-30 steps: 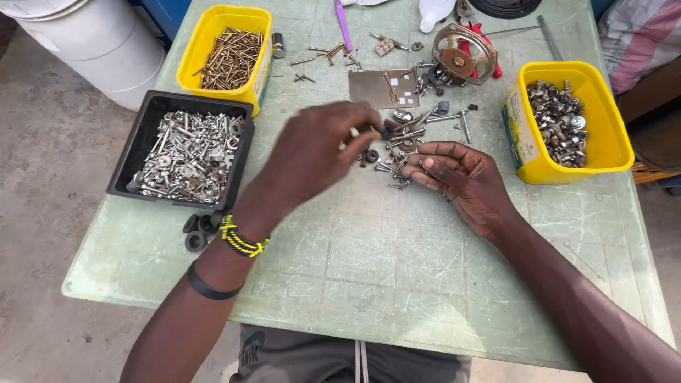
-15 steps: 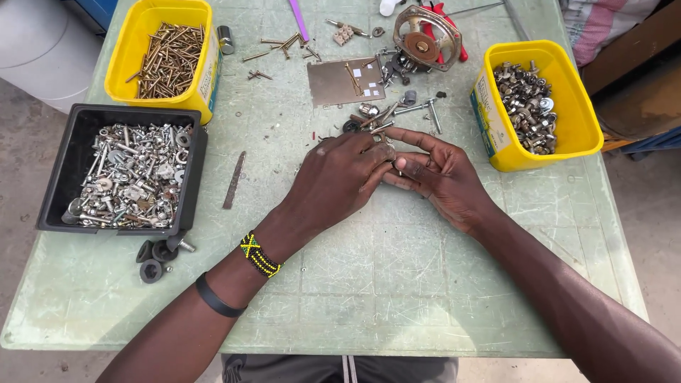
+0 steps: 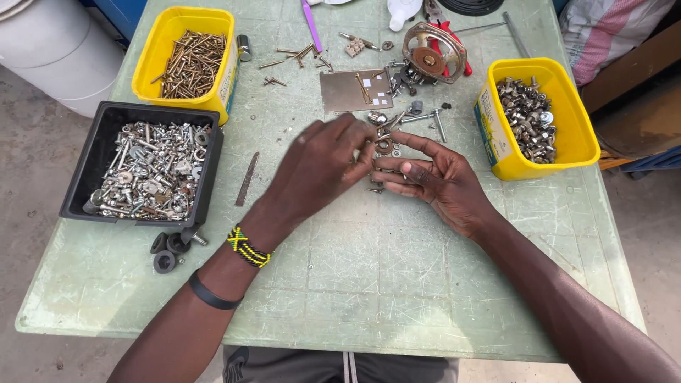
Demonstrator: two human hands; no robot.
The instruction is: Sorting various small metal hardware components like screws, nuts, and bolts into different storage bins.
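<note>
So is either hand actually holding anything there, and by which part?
Cannot tell: the left hand and right hand meet fingertips over small loose metal bits; any hold is hidden.

Left hand (image 3: pixel 319 167) motion-blurred, fingertips hiding small loose hardware (image 3: pixel 386 145); white bucket (image 3: pixel 53 53) cropped at frame edge.

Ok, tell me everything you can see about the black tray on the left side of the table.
The black rectangular plastic tray sits flat near the left edge of the pale green scratched table, just below the yellow plastic tub of brass-coloured screws, which it seems to touch or nearly touch. It is open-topped with sloping walls and heaped with silvery bolts, nuts and washers. A few small black round parts lie by its lower right corner. Neither hand touches it.
</note>
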